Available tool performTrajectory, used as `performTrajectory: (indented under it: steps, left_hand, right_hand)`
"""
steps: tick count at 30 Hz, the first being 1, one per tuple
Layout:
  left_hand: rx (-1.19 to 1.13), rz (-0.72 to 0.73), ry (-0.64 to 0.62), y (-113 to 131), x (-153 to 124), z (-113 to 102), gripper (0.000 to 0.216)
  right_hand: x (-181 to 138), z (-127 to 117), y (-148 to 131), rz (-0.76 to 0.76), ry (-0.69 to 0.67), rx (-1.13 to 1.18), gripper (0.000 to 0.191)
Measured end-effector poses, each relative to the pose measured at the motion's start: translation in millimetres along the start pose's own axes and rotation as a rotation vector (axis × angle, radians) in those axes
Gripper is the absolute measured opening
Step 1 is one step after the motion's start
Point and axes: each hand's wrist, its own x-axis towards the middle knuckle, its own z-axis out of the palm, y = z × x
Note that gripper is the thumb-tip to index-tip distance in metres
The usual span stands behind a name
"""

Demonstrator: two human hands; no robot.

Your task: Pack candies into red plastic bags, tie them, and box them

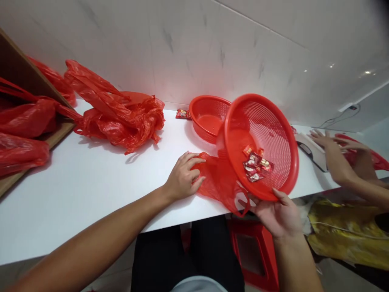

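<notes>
My right hand (278, 215) grips the lower rim of a red plastic basket (278, 134), thumb over the edge and fingers beneath. The basket is tilted, its open side facing me. Several small wrapped snack packets (255, 166), dark red and bright red, lie together at its lower inside. Under and left of the basket, a thin red plastic bag (212, 182) lies on the white table, one loop handle near my right fingers. My left hand (185, 174) is closed on the left edge of this bag with curled fingers; its exact hold is partly hidden.
A second red basket (209, 117) stands by the wall, a red packet (182, 114) beside it. Crumpled red bags (118, 121) lie left, near a wooden board (60, 132) with more bags. At right, a co-worker's hands (325, 140) are over a white device (313, 152). A red stool (258, 251) stands below.
</notes>
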Motion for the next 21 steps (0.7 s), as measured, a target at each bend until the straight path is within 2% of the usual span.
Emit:
performTrajectory:
  steps: [4,6,8,11,15,19,21]
  left_hand:
    - [-0.034,-0.024,-0.034,0,0,0,0.026]
    - [-0.11,-0.102,-0.022,-2,2,-1,0.028]
    - [-0.269,-0.285,0.026,-6,5,-4,0.032]
    - [-0.596,-0.607,0.081,-17,11,-12,0.039]
    - [-0.831,-0.736,0.095,-27,15,-22,0.038]
    - [-1.131,-0.883,0.17,-25,15,-24,0.039]
    - [-1.133,-0.904,0.173,-24,16,-24,0.04]
  right_hand:
    - [10,34,7,-0.02,-0.108,-0.067,0.022]
    - [21,50,3,-0.029,-0.138,-0.11,0.02]
    - [34,64,0,-0.059,-0.139,-0.145,0.02]
    - [56,78,0,-0.188,-0.064,-0.206,0.031]
    - [76,77,7,-0.385,0.081,-0.468,0.029]
    - [83,67,12,-0.497,0.066,-0.665,0.031]
    - [85,65,13,-0.532,0.06,-0.704,0.032]
